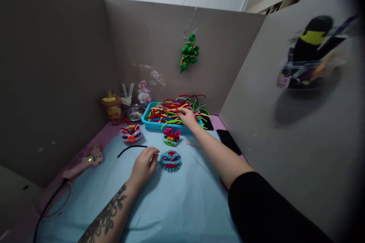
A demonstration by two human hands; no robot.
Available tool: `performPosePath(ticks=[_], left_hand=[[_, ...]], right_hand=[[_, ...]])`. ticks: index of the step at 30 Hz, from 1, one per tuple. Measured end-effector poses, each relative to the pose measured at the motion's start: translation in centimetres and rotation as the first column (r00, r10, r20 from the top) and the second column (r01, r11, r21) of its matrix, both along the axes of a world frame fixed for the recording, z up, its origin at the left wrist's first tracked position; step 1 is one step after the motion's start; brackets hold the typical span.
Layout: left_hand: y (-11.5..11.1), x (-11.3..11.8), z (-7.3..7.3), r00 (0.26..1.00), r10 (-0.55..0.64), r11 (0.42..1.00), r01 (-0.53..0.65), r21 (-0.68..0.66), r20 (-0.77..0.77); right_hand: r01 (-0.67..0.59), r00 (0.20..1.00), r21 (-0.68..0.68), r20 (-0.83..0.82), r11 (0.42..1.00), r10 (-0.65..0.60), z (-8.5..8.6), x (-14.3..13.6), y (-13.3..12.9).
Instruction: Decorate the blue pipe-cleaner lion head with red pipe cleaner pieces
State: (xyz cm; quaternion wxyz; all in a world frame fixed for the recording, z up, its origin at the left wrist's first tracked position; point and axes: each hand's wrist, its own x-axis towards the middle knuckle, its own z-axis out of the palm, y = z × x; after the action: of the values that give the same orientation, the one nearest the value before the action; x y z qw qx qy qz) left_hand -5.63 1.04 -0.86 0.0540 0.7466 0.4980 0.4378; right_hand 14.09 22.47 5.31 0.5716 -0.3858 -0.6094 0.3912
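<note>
My right hand [186,117] reaches over the blue basket [154,124], its fingers pinched together among the colourful pipe cleaners [168,110]. Whether a stem is between those fingertips I cannot make out. On the light blue cloth rests my left hand [145,165], fingers bent and closed; anything inside them is hidden. Just right of it lies a blue-and-red lion-head figure [171,160] made of fuzzy stems. A black pipe cleaner [131,148] lies behind the left hand. Between the hands stands a pink, yellow and green figure [171,136].
A pink-and-orange lion head [131,133] sits left of the basket, near a metal bowl [135,114] and a brown cup [112,110]. A hot glue gun [85,163] with a lit green light lies at left. A black phone [229,142] is at right, by the grey partition [251,95].
</note>
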Motion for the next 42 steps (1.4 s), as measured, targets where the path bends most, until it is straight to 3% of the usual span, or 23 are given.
performPosePath(ticks=[3,7,10,13,16,20,22,25,30,34,36,38,41,42], left_hand=[[0.0,0.2,-0.3,0.999,-0.02,0.999,0.021,-0.029,0.026],[0.0,0.0,-1.0,0.998,-0.008,0.998,0.011,-0.056,0.058],[0.1,-0.3,-1.4,0.996,0.036,0.997,-0.03,-0.065,0.087],[0.2,-0.3,-1.3,0.995,0.022,0.998,-0.016,-0.062,0.094],[0.0,0.0,-0.9,0.995,-0.002,0.998,0.007,-0.058,0.096],[-0.2,0.5,-0.3,0.996,-0.051,0.995,0.056,-0.078,0.067],[-0.4,0.7,0.0,0.994,-0.098,0.99,0.102,-0.102,0.044],[-0.5,0.8,0.3,0.99,-0.139,0.982,0.142,-0.121,0.031],[-0.2,0.9,0.7,0.99,-0.104,0.983,0.117,-0.139,0.1],[-0.2,1.3,1.1,0.978,-0.118,0.968,0.152,-0.2,0.17],[-0.4,1.5,1.7,0.97,-0.117,0.948,0.173,-0.267,0.211],[-0.4,1.8,2.6,0.96,-0.087,0.911,0.186,-0.369,0.267],[0.5,2.4,4.4,0.926,0.017,0.828,0.198,-0.524,0.377],[1.1,2.6,5.0,0.905,0.057,0.813,0.203,-0.545,0.422]], right_hand=[[0.055,0.993,-0.027,-0.099,0.998,-0.057,0.3,1.1,0.4],[0.021,0.958,-0.036,-0.284,0.999,-0.03,0.5,2.4,0.8],[0.221,0.968,-0.018,-0.115,0.975,-0.222,0.0,3.7,1.2],[0.378,0.924,0.021,0.046,0.926,-0.379,-0.6,5.7,1.5],[0.445,0.888,0.046,0.101,0.894,-0.448,-1.1,8.1,1.4],[0.432,0.871,0.037,0.24,0.901,-0.428,-1.9,10.5,1.1],[0.397,0.909,-0.066,0.166,0.915,-0.382,-2.0,11.3,1.4],[0.27,0.944,-0.227,-0.131,0.936,-0.304,-1.5,12.5,2.3],[0.144,0.902,-0.258,-0.362,0.955,-0.234,0.6,14.4,3.0],[-0.116,0.786,-0.245,-0.616,0.963,-0.062,2.0,14.6,2.1],[-0.182,0.785,-0.214,-0.62,0.96,0.011,2.3,13.7,1.5],[-0.224,0.839,-0.184,-0.536,0.957,0.093,2.4,12.2,0.6],[-0.288,0.942,-0.186,-0.229,0.939,0.244,2.0,8.5,-2.3],[-0.342,0.939,-0.207,-0.107,0.917,0.327,1.8,7.0,-3.7]])
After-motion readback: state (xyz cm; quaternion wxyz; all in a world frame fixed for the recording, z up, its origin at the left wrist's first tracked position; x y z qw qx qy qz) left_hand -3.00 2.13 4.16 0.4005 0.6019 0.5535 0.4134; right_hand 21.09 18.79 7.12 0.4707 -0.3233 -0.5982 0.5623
